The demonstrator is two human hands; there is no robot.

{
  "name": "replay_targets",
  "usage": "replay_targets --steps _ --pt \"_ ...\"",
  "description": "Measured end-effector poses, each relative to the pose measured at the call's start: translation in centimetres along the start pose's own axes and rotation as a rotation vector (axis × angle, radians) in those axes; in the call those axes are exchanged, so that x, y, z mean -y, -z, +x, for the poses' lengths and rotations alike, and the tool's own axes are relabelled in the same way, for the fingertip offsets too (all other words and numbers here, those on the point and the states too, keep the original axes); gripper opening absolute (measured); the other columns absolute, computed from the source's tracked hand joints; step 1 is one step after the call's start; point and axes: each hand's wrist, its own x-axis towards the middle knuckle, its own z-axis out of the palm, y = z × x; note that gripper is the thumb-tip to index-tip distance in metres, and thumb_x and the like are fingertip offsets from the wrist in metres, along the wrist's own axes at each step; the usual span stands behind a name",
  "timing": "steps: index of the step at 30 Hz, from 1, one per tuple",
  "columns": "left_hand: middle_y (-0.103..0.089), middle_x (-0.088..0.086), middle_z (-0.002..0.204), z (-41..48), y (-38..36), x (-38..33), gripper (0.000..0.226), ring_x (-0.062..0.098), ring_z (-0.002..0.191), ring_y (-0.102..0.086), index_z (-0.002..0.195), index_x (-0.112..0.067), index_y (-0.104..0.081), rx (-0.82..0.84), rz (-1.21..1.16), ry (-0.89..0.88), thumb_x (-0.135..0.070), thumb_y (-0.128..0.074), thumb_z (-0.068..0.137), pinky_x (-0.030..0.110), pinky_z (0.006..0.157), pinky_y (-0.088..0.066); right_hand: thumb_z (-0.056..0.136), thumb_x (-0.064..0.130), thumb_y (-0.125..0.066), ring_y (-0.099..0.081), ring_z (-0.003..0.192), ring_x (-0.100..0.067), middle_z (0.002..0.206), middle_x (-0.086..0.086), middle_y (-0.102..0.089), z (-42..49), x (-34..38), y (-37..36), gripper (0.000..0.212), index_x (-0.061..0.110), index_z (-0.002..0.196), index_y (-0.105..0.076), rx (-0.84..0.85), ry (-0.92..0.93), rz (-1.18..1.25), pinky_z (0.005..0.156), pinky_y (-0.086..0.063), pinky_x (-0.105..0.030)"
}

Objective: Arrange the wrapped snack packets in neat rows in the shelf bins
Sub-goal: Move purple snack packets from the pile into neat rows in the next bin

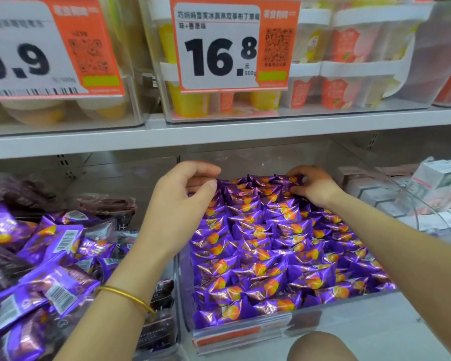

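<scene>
Our left hand (185,196) and right hand (314,187) each pinch shiny purple foil packets (261,246) at the back of the clear plastic bin (184,285), probably to square that row.

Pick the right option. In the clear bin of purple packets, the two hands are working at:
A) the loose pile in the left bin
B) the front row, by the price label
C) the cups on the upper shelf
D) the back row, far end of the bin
D: the left hand and right hand both pinch purple packets in the rearmost row of the clear bin.
</scene>
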Motion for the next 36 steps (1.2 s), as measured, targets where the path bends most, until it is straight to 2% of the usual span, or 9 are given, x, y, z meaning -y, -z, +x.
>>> replay_targets --steps 7,9,12,15,18,20,24,30,36 --pt "-0.068 -0.007 0.091 0.1 3.5 0.1 0.028 0.001 0.082 -0.064 0.088 -0.025 -0.063 -0.141 -0.045 0.032 0.002 -0.055 0.088 0.012 0.079 -0.048 0.079 0.01 -0.071 -0.048 0.12 -0.035 0.128 -0.021 -0.054 -2.8 2.2 2.0 0.049 0.011 0.126 -0.057 -0.125 -0.001 -0.117 0.095 -0.04 -0.034" --pt "-0.067 -0.006 0.089 0.0 5.0 0.3 0.03 0.007 0.081 -0.063 0.086 -0.026 -0.062 -0.143 -0.003 0.054 0.003 -0.054 0.089 0.016 0.079 -0.049 0.081 0.008 -0.067 -0.051 0.116 -0.033 0.121 -0.021 -0.057 -5.6 5.5 3.2 0.045 0.012 0.125 -0.057 -0.203 0.057 -0.06 0.092 -0.04 -0.031" --pt "-0.068 -0.002 0.086 -0.9 8.1 1.0 0.031 0.023 0.085 -0.065 0.085 -0.026 -0.062 -0.11 0.066 0.107 0.004 -0.054 0.088 0.031 0.079 -0.052 0.082 0.008 -0.066 -0.062 0.096 -0.014 0.115 -0.003 -0.057 -11.1 12.7 3.1 0.038 0.027 0.115 -0.061 -0.154 0.234 0.259 0.082 -0.044 -0.019" --pt "-0.07 0.001 0.089 -2.3 10.1 1.3 0.03 0.023 0.087 -0.066 0.087 -0.026 -0.065 0.025 0.174 0.154 0.003 -0.057 0.087 0.033 0.079 -0.053 0.083 0.002 -0.063 -0.063 0.081 -0.002 0.108 0.002 -0.062 -14.8 18.7 1.1 0.038 0.037 0.096 -0.061 -0.021 0.358 0.606 0.077 -0.048 -0.02" --pt "-0.068 -0.002 0.099 -3.4 10.5 1.8 0.027 0.005 0.084 -0.062 0.094 -0.023 -0.066 0.182 0.373 0.114 0.001 -0.059 0.086 0.011 0.077 -0.045 0.083 -0.005 -0.059 -0.066 0.073 -0.01 0.103 -0.002 -0.064 -15.8 21.5 -1.5 0.04 0.033 0.092 -0.062 0.022 0.368 0.788 0.068 -0.051 -0.025" --pt "-0.063 -0.004 0.108 -3.6 10.2 2.6 0.027 0.006 0.097 -0.057 0.107 -0.018 -0.066 0.29 0.612 0.039 -0.003 -0.058 0.087 0.004 0.08 -0.035 0.085 -0.008 -0.055 -0.068 0.071 -0.009 0.1 0.001 -0.065 -16.1 22.1 -2.9 0.037 0.027 0.092 -0.063 0.011 0.329 0.872 0.061 -0.049 -0.019" --pt "-0.058 0.002 0.121 -2.7 8.5 4.7 0.034 0.019 0.116 -0.05 0.122 -0.02 -0.059 0.612 0.925 0.072 -0.025 -0.058 0.089 0.025 0.097 -0.037 0.087 -0.007 -0.053 -0.067 0.066 -0.007 0.094 0.005 -0.066 -16.1 21.9 -4.0 0.032 0.022 0.094 -0.065 -0.028 0.26 0.937 0.06 -0.047 -0.014" --pt "-0.059 0.007 0.101 -0.6 6.4 5.4 0.015 0.026 0.087 -0.051 0.099 -0.015 -0.06 0.89 1.134 0.319 -0.021 -0.055 0.086 0.026 0.071 -0.041 0.086 -0.004 -0.055 -0.063 0.066 -0.004 0.09 0.01 -0.068 -15.7 22.0 -4.6 0.033 0.026 0.092 -0.066 -0.032 0.248 0.907 0.067 -0.05 -0.016" --pt "-0.052 0.009 0.099 -0.3 5.5 5.3 0.025 0.025 0.084 -0.048 0.113 -0.007 -0.056 1.024 1.142 0.425 -0.013 -0.047 0.091 0.026 0.069 -0.036 0.088 -0.001 -0.054 -0.063 0.067 0.0 0.088 0.011 -0.068 -15.7 21.8 -4.6 0.029 0.026 0.093 -0.066 -0.01 0.251 0.915 0.064 -0.048 -0.013"
